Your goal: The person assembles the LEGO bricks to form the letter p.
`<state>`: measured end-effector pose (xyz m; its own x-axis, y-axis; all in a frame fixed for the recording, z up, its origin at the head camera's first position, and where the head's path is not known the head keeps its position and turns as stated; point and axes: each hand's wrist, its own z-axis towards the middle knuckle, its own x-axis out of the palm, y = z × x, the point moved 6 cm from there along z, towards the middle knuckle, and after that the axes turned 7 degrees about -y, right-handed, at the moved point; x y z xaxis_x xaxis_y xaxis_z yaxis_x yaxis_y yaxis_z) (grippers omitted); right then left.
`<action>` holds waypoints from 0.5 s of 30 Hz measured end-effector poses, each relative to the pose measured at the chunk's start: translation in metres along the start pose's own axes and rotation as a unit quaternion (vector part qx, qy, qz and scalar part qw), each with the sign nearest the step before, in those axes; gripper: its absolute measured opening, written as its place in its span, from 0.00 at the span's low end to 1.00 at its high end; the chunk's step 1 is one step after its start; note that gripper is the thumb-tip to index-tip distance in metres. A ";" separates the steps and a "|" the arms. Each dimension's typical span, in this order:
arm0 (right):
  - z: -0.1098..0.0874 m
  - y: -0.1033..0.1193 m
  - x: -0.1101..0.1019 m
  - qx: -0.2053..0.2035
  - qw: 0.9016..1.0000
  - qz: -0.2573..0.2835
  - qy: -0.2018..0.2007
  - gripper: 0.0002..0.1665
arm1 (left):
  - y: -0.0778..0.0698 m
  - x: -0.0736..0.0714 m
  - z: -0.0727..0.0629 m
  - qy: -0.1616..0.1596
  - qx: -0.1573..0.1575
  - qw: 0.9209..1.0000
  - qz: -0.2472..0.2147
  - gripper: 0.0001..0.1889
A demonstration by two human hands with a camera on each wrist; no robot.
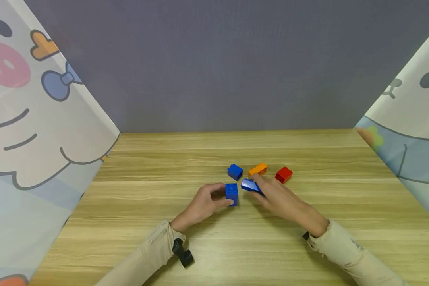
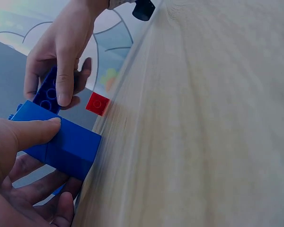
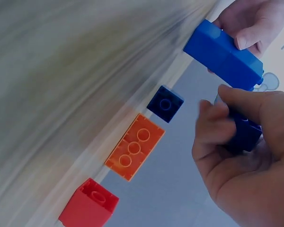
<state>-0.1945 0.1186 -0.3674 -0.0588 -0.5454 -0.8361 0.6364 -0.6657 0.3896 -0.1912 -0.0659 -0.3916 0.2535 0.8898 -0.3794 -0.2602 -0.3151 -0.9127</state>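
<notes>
In the head view my left hand (image 1: 203,204) grips an upright stack of two blue toy bricks (image 1: 231,192), thumb on the near side. The stack's studs face up, and the seam between the bricks shows in the left wrist view. Just to its right, my right hand (image 1: 279,198) pinches a longer blue brick (image 1: 249,184) between thumb and fingers. That brick is tilted, its hollow underside partly seen in the left wrist view (image 2: 48,92). Its far end is hidden by the right hand. A small gap separates it from the stack in the head view.
Beyond the hands lie a small blue brick (image 1: 234,172), an orange brick (image 1: 258,169) and a red brick (image 1: 284,174), tipped on their sides. The wooden table (image 1: 146,159) meets a grey panel (image 1: 236,79) at the back, with cartoon-printed panels at both sides.
</notes>
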 end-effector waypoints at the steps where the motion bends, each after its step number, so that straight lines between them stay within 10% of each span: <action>1: 0.000 0.001 0.000 -0.004 1.000 -0.001 -0.002 0.20 | 0.005 0.001 0.001 -0.001 0.000 1.000 -0.001 0.16; 15: 0.000 0.008 0.000 0.021 1.000 -0.001 0.010 0.29 | 0.024 0.003 0.005 0.006 0.007 1.000 0.000 0.16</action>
<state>-0.1889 0.1133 -0.3640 -0.0451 -0.5340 -0.8443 0.6032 -0.6883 0.4030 -0.2017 -0.0695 -0.4140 0.2645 0.8862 -0.3803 -0.2728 -0.3095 -0.9109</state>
